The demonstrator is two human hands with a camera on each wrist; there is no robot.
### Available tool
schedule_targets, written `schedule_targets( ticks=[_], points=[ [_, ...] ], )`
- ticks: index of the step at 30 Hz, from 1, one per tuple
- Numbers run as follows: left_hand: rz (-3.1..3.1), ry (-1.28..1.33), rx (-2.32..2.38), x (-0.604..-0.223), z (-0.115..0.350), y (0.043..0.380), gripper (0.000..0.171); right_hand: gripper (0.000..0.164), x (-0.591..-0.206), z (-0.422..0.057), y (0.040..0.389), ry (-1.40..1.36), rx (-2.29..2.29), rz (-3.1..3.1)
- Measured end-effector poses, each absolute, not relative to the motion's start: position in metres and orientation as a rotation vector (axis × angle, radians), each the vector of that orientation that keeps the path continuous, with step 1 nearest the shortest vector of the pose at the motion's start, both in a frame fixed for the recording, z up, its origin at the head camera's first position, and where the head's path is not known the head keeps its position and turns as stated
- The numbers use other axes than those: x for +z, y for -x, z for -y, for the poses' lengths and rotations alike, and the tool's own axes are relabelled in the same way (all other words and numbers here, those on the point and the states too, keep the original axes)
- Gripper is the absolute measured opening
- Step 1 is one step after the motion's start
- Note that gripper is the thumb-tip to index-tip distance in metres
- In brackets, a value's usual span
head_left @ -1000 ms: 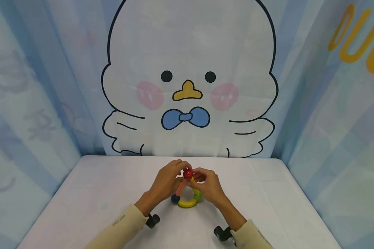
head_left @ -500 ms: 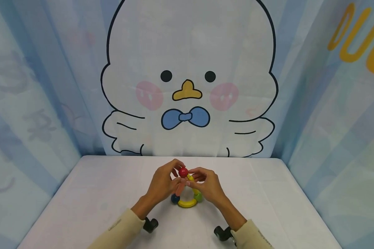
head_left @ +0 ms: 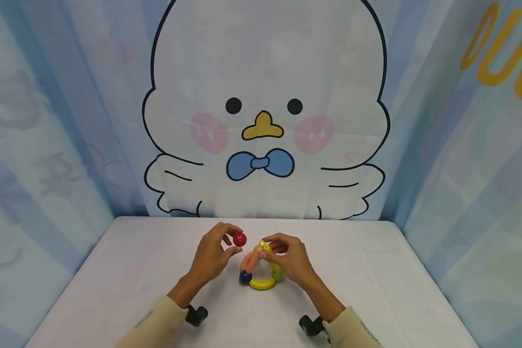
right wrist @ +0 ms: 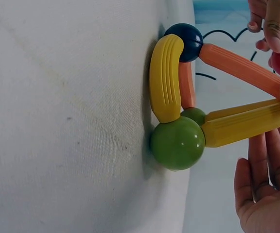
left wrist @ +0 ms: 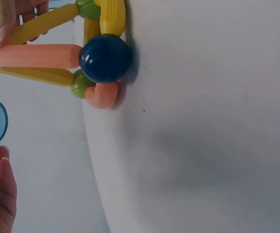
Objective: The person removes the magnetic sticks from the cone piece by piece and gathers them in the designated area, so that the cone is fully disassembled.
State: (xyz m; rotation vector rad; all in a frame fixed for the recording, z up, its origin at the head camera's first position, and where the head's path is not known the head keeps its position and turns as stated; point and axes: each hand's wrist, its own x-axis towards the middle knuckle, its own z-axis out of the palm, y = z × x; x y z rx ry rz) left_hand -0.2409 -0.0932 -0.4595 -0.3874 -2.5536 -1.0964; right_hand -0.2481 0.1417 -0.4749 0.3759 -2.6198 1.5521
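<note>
My left hand [head_left: 210, 250] pinches a red ball [head_left: 239, 239] between thumb and fingers, left of and apart from a small frame of toy balls and rods. My right hand [head_left: 290, 255] pinches the raised rod ends at the frame's top. Straight orange rods [right wrist: 242, 70] and yellow rods [right wrist: 247, 124] lean together there. At the base, a dark blue ball [left wrist: 106, 58] and green balls [right wrist: 177, 143] are joined by curved pieces, a yellow one [right wrist: 165, 80] and an orange one [left wrist: 103, 94] among them. The left wrist view shows only part of my left hand at its left edge.
The frame stands on a white-covered table [head_left: 156, 270]. Behind it hangs a cloth backdrop [head_left: 261, 63] with a cartoon chick, and pale blue curtains [head_left: 39, 121] close in both sides. Black wrist cameras [head_left: 196, 316] sit below the hands.
My left hand has drawn the red ball off to the left, away from the rod tops, which now show. My right hand stays at the top of the frame.
</note>
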Motion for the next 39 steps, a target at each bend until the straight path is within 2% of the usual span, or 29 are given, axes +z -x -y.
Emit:
schedule_targets(
  ticks=[17, 28, 39],
  points=[
    [2.672, 0.229, -1.005, -0.479, 0.144, 0.248, 0.048, 0.031, -0.477, -0.142, 0.248, -0.380, 1.597, 2.611],
    [2.759, 0.129, -0.943, -0.494, 0.188, 0.265, 0.045, 0.030, -0.477, -0.144, 0.249, -0.378, 1.615, 2.610],
    [2.836, 0.114, -0.806, -0.497, 0.213, 0.274, 0.044, 0.030, -0.476, -0.144, 0.249, -0.367, 1.608, 2.614]
  ],
)
